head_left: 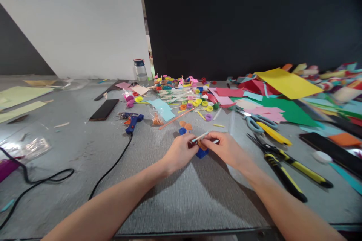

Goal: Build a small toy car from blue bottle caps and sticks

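Observation:
Both hands meet over the middle of the table around a small craft piece. My left hand (181,151) is closed, its thumb and fingers pinching near the left end of a short pale stick (199,137). From the other side, my right hand (226,147) is closed too, its fingertips pressed on an orange round piece (201,145) under the stick. Below the fingertips shows a blue block-like part (202,153). Just beyond stand orange discs (188,127) with a blue cap (182,131). Fingers partly hide how these parts join.
A blue glue gun (132,122) with a black cord and a dark phone-like slab (104,110) lie left. Scissors (258,122), a yellow cutter (274,133) and black-yellow pliers (283,158) lie right. Bottle caps (198,101), coloured paper (288,83) and a bottle (140,72) are behind.

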`<state>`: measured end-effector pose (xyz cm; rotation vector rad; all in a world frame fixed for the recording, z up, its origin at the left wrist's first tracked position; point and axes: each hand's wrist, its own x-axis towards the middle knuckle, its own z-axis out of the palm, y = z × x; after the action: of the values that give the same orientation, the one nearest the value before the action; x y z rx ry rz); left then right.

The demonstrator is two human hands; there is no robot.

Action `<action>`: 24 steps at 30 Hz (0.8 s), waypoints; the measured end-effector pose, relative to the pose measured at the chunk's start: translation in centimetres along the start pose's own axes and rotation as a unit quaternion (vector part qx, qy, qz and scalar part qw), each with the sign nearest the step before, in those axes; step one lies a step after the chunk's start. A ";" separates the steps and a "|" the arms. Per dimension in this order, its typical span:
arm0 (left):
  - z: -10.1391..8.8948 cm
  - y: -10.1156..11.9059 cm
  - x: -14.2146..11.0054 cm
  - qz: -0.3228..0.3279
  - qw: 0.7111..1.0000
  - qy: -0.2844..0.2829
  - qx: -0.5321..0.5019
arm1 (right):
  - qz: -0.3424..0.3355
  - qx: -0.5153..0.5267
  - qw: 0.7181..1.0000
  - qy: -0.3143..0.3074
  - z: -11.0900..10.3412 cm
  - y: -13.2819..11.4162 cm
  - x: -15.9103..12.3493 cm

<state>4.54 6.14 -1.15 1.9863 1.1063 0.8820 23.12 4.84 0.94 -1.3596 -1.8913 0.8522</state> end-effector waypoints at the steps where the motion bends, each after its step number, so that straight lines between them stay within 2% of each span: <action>1: 0.0 0.0 0.0 -0.004 1.000 -0.001 -0.002 | 0.003 0.004 1.000 -0.002 0.1 0.0 0.0; 12: 0.0 0.4 0.0 -0.028 0.998 0.001 0.056 | 0.013 -0.020 1.000 0.015 0.8 -0.3 0.1; 18: -0.2 0.3 0.0 -0.022 0.999 -0.005 0.045 | -0.008 -0.020 1.000 -0.004 -0.2 -0.3 -0.1; 24: -0.9 0.1 0.2 0.000 0.999 -0.043 0.022 | -0.003 -0.037 0.995 0.091 -1.1 0.1 -0.2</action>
<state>3.89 6.50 -0.55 2.0399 1.0846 0.7708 24.13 4.82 1.52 -1.4250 -1.7995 0.6386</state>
